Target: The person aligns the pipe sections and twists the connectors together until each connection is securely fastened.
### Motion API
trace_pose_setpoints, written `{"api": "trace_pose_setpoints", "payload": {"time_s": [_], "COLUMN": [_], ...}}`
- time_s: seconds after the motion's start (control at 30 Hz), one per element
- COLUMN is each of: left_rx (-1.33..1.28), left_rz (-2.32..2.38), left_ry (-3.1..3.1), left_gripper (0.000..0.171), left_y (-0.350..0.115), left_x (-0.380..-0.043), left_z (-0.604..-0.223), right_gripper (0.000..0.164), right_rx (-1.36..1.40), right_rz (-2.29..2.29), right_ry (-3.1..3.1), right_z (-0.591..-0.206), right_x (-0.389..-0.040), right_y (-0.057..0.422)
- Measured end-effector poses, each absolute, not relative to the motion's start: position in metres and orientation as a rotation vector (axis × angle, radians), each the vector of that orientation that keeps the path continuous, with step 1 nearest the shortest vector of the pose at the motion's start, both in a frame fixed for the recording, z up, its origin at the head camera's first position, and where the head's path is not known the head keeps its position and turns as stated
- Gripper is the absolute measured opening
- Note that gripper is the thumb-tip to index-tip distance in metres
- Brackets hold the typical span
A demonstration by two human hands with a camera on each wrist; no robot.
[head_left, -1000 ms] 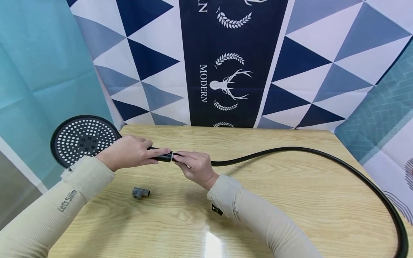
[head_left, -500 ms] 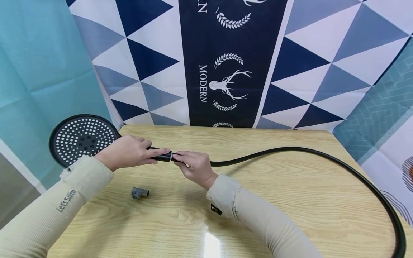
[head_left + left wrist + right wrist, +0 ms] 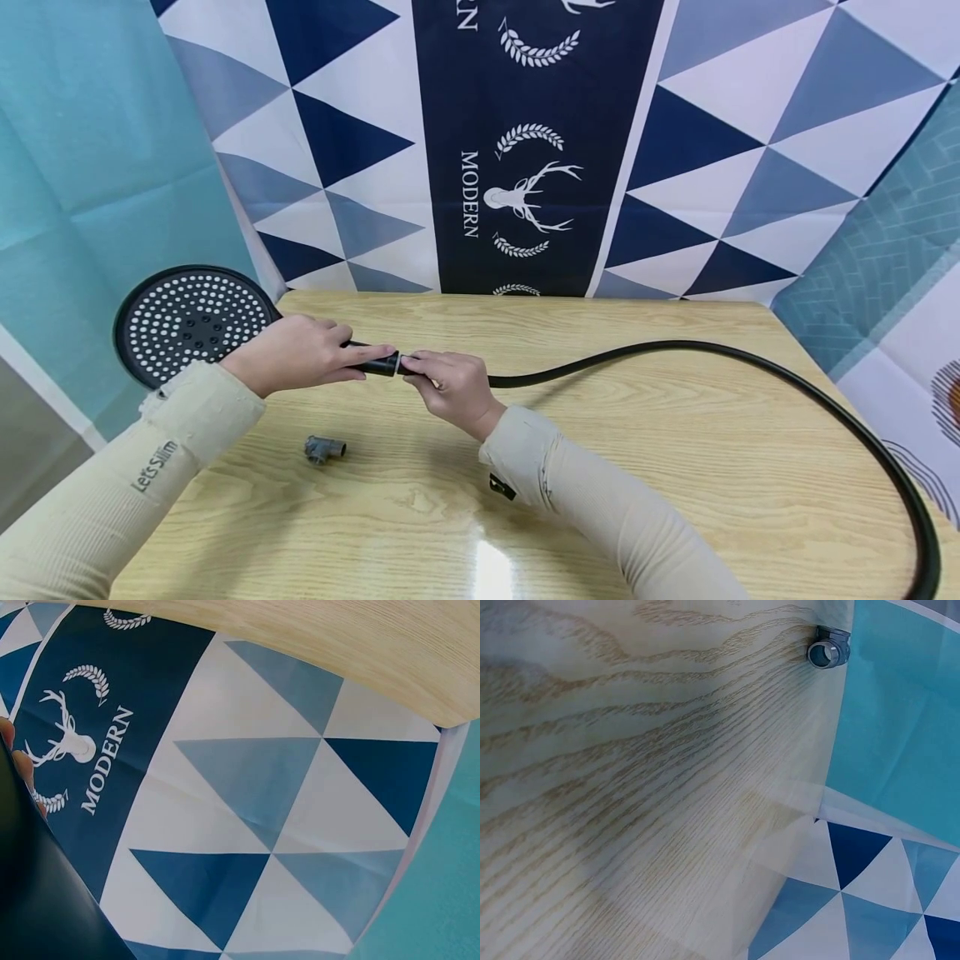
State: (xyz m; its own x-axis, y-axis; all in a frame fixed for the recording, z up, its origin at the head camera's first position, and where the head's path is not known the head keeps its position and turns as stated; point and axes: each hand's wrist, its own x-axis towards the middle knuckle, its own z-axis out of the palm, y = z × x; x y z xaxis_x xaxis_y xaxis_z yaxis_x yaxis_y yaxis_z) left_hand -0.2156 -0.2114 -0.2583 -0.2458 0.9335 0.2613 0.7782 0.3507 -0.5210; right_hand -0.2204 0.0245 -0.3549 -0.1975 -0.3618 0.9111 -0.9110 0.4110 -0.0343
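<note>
A black shower head with a round face of pale nozzles is at the left in the head view. My left hand grips its handle, index finger stretched along it. Directly right of that, my right hand pinches the end of a black hose at the light ring where hose and handle meet. Whether they are screwed together cannot be told. In the left wrist view a smooth dark surface, seemingly the shower head's back, covers the lower left, with fingertips past its edge.
A small grey pipe fitting lies on the wooden table, nearer me than the hands; the right wrist view shows it too. From the right hand the hose curves over the table to the right front. Patterned cloth hangs behind.
Both hands keep their grip at the joint with hardly any movement. The whole head view has shifted very slightly to the left.
</note>
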Motion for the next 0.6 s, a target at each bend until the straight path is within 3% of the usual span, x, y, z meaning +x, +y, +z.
{"api": "trace_pose_setpoints", "payload": {"time_s": [0.4,0.6], "left_rx": [-1.491,-1.473], "left_rz": [0.429,0.425], "left_ry": [-2.095,-2.064], "left_gripper": [0.059,0.061], "left_y": [-0.212,-0.210], "left_x": [-0.216,-0.215], "left_z": [-0.260,-0.258], "right_gripper": [0.029,0.010], "right_rx": [1.121,1.123], "right_rz": [0.760,0.591], "right_ry": [-1.693,-1.516], "right_z": [-0.363,-0.364], "right_x": [-0.223,-0.230], "right_y": [0.025,0.024]}}
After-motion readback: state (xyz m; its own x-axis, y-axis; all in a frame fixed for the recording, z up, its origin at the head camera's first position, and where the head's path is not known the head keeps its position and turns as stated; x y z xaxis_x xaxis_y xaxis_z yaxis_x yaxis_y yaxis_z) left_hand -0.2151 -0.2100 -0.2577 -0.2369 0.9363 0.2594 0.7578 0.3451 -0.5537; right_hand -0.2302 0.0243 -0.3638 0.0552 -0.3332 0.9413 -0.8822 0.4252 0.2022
